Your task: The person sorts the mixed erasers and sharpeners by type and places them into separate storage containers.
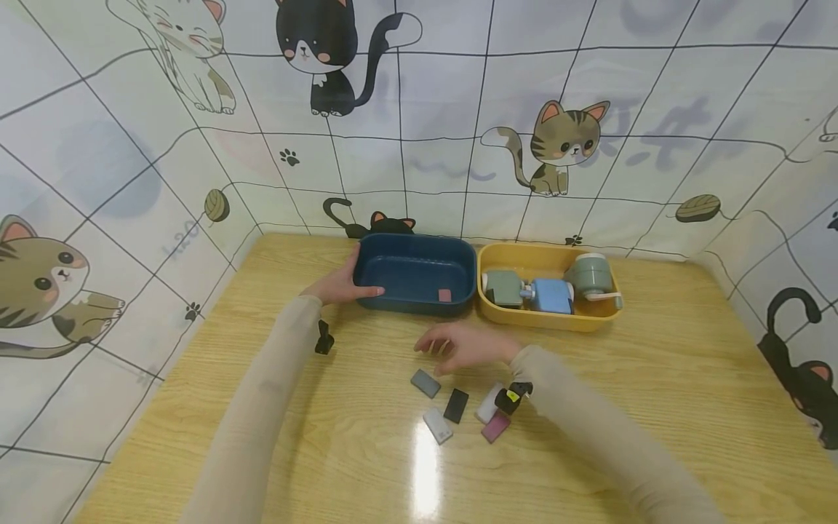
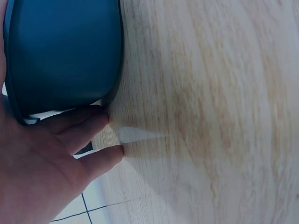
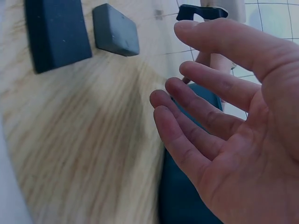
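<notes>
While the head cam mostly gives you the back of the right hand (image 1: 468, 343), its wrist cam shows the whole palm: fingers apart and loosely bent, nothing in them. It hovers over the table (image 1: 366, 466), with a grey block (image 1: 425, 383) near it at about 7 o'clock, a black block (image 1: 456, 405) and a white block (image 1: 437, 426) around 6, and a purple block (image 1: 495, 427) at 5, next to a second white block (image 1: 488, 405) partly hidden by the wrist gear. Left hand (image 1: 337, 285) has the navy tub (image 1: 406, 304) by its 9 o'clock end; head cam catches the thumb over the rim, but only the left wrist cam shows fingers against the outer wall. Also head cam only: a small pink block (image 1: 444, 295) sits at the tub's 4 o'clock corner, and a yellow tub (image 1: 543, 319) full of toy-like parts is just beside it at 3.
</notes>
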### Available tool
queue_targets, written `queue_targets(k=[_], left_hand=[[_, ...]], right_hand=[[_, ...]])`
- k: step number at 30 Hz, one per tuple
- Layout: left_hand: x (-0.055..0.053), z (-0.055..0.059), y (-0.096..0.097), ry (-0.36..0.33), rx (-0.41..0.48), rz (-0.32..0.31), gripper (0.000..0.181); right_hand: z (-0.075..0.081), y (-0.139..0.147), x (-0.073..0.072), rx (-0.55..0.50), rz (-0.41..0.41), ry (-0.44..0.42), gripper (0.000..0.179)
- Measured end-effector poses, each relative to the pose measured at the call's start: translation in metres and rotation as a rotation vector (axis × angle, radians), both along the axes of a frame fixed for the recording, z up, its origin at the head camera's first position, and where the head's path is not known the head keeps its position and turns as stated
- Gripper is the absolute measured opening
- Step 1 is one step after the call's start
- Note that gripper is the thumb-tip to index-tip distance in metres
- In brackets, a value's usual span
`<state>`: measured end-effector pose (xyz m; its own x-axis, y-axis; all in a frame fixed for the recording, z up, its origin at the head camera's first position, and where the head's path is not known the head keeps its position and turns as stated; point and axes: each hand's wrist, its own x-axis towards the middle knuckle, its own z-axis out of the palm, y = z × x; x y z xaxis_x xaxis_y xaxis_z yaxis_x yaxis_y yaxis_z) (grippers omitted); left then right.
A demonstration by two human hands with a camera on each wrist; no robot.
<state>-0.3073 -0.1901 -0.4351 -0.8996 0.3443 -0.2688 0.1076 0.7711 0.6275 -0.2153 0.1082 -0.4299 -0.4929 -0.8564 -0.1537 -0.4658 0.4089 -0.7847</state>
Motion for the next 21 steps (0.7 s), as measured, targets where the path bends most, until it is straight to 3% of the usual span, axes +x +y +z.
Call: queue_targets(k=[12, 21], left_hand=[[0.0, -0.001, -0.001, 0.019, 0.011, -0.003, 0.119], [0.0, -0.001, -0.001, 0.014, 0.015, -0.003, 0.119]], right_hand=[[-0.009, -0.004, 0.012, 0.047, -0.018, 0.013, 0.052], [-0.012, -0.008, 0.018, 0.091, 0.047, 0.073, 0.054]])
